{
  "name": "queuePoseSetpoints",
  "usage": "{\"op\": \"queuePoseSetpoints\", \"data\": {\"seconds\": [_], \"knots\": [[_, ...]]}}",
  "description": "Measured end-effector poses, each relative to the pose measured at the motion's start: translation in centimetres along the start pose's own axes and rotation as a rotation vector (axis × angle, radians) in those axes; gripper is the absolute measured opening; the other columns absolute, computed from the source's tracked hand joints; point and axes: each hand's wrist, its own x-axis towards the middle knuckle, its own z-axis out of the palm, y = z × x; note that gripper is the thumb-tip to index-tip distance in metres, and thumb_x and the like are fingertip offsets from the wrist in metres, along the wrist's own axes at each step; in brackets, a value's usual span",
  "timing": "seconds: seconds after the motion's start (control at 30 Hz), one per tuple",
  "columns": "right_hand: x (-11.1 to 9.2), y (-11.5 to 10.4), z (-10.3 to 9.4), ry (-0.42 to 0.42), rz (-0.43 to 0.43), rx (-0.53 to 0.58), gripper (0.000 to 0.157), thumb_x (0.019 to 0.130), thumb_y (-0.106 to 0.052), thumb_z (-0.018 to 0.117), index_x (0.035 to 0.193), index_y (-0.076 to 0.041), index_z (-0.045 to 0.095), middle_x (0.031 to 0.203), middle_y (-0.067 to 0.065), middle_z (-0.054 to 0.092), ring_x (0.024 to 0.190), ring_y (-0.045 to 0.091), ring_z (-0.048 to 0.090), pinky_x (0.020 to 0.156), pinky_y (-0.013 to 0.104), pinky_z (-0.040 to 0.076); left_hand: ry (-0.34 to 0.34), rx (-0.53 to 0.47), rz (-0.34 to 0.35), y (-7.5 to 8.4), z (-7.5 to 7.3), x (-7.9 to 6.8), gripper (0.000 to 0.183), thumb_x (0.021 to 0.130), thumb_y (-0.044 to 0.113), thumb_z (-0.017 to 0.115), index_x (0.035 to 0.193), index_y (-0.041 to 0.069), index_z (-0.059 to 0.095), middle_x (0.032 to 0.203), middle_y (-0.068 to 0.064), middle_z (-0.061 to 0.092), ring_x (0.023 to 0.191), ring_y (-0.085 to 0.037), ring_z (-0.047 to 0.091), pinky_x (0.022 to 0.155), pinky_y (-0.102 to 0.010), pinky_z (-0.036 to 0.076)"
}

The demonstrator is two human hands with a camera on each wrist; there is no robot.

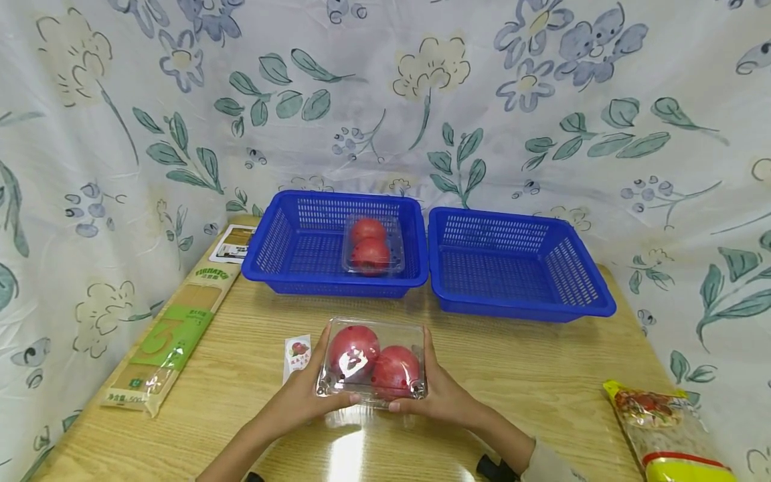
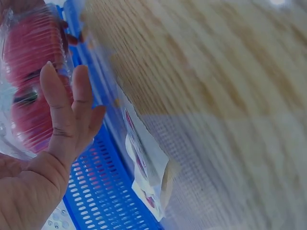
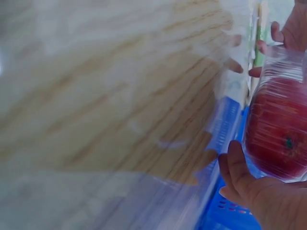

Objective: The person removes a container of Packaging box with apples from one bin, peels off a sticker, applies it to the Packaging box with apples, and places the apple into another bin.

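A clear plastic fruit box (image 1: 400, 332) with two round red fruits (image 1: 395, 371) inside is held between both hands, near the front middle of the table. My left hand (image 1: 306, 393) grips its left side, thumb along the near edge. On the opposite side my right hand (image 1: 442, 396) holds it in the same way, thumb at the near edge. In the left wrist view, the left fingers (image 2: 60, 112) lie along the box's underside, which shows ridges. The right wrist view shows the right fingers (image 3: 237, 167) at the box, beside a fruit (image 3: 280, 127).
Two blue plastic baskets stand side by side at the back. The left basket (image 1: 337, 284) contains another fruit box (image 1: 370, 249); its neighbour is the right basket (image 1: 518, 304). A small fruit-printed card (image 1: 298, 353), a spaghetti packet (image 1: 181, 321) and a yellow-and-red bag (image 1: 671, 428) lie on the wooden table (image 1: 512, 361).
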Motion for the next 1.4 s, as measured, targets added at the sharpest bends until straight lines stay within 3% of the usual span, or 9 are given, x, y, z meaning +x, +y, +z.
{"op": "queuePoseSetpoints", "data": {"seconds": [0.1, 0.27, 0.33, 0.43, 0.57, 0.7, 0.9, 1.23, 1.4], "knots": [[0.1, -0.11, 0.06, 0.001, -0.01, 0.02, 0.142, 0.074, -0.024, 0.089, 0.153, -0.028, -0.029, 0.155, 0.03, 0.029, 0.143, 0.041, 0.035, 0.115, 0.059, 0.024, -0.013, 0.006, 0.005, 0.04, 0.12, 0.0, 0.12, 0.078, 0.047, 0.081, 0.158, 0.039, -0.008, 0.149, -0.033, 0.039, 0.125, -0.051, 0.05, 0.1, -0.066, 0.041], [0.24, -0.21, 0.12, 0.005, -0.022, 0.028, 0.141, 0.073, -0.024, 0.089, 0.153, -0.031, -0.027, 0.155, 0.026, 0.033, 0.143, 0.038, 0.036, 0.115, 0.057, 0.026, -0.031, -0.009, 0.003, -0.08, 0.26, 0.02, 0.121, 0.08, 0.044, 0.08, 0.159, 0.03, -0.01, 0.148, -0.033, 0.04, 0.111, -0.042, 0.064, 0.1, -0.063, 0.042], [0.22, -0.17, 0.15, 0.009, -0.01, 0.012, 0.141, 0.073, -0.026, 0.089, 0.154, -0.03, -0.027, 0.158, 0.029, 0.025, 0.146, 0.041, 0.028, 0.115, 0.058, 0.023, -0.033, -0.013, 0.013, -0.13, 0.29, 0.04, 0.121, 0.08, 0.043, 0.08, 0.159, 0.03, -0.011, 0.149, -0.033, 0.039, 0.111, -0.043, 0.063, 0.1, -0.063, 0.042], [0.17, -0.21, 0.14, 0.022, 0.017, -0.021, 0.141, 0.073, -0.029, 0.089, 0.154, -0.03, -0.025, 0.162, 0.028, 0.009, 0.149, 0.043, 0.017, 0.117, 0.06, 0.018, -0.023, -0.008, 0.039, -0.28, 0.36, 0.13, 0.122, 0.08, 0.043, 0.081, 0.159, 0.031, -0.012, 0.151, -0.032, 0.038, 0.128, -0.051, 0.049, 0.102, -0.066, 0.039], [0.2, -0.25, 0.07, 0.032, 0.034, -0.052, 0.14, 0.072, -0.033, 0.089, 0.155, -0.03, -0.024, 0.165, 0.021, -0.004, 0.15, 0.042, 0.01, 0.117, 0.061, 0.014, -0.026, -0.044, 0.054, -0.51, 0.47, 0.28, 0.122, 0.08, 0.042, 0.081, 0.158, 0.031, -0.013, 0.158, -0.029, 0.026, 0.136, -0.052, 0.037, 0.107, -0.068, 0.031], [0.2, -0.07, 0.02, 0.039, 0.04, -0.119, 0.141, 0.071, -0.037, 0.089, 0.156, -0.027, -0.023, 0.163, 0.025, 0.007, 0.148, 0.045, 0.017, 0.114, 0.065, 0.02, -0.015, -0.046, 0.088, -0.74, 0.57, 0.39, 0.122, 0.081, 0.041, 0.08, 0.159, 0.025, -0.011, 0.163, -0.025, 0.009, 0.144, -0.05, 0.023, 0.111, -0.069, 0.022], [0.12, 0.08, 0.0, 0.048, 0.065, -0.238, 0.141, 0.071, -0.044, 0.087, 0.156, -0.022, -0.023, 0.152, 0.03, 0.03, 0.14, 0.044, 0.032, 0.107, 0.069, 0.03, 0.006, -0.019, 0.112, -0.74, 0.64, 0.42, 0.121, 0.081, 0.042, 0.08, 0.16, 0.023, -0.009, 0.163, -0.025, 0.007, 0.146, -0.048, 0.018, 0.112, -0.067, 0.02], [0.37, 0.06, -0.06, 0.051, 0.075, -0.233, 0.14, 0.07, -0.043, 0.088, 0.158, -0.018, -0.018, 0.147, 0.028, 0.035, 0.137, 0.042, 0.035, 0.107, 0.067, 0.032, -0.017, 0.022, -0.003, -0.41, 0.48, 0.3, 0.122, 0.078, 0.049, 0.08, 0.161, 0.02, -0.005, 0.163, -0.024, 0.009, 0.147, -0.049, 0.014, 0.111, -0.071, 0.019], [0.1, 0.3, -0.2, 0.05, 0.068, -0.202, 0.137, 0.071, -0.041, 0.087, 0.158, -0.017, -0.016, 0.149, 0.029, 0.034, 0.137, 0.042, 0.034, 0.107, 0.068, 0.031, -0.009, 0.092, -0.034, -0.11, 0.27, 0.29, 0.124, 0.075, 0.056, 0.08, 0.161, 0.02, -0.001, 0.157, -0.032, 0.024, 0.142, -0.053, 0.027, 0.107, -0.071, 0.028]]}}
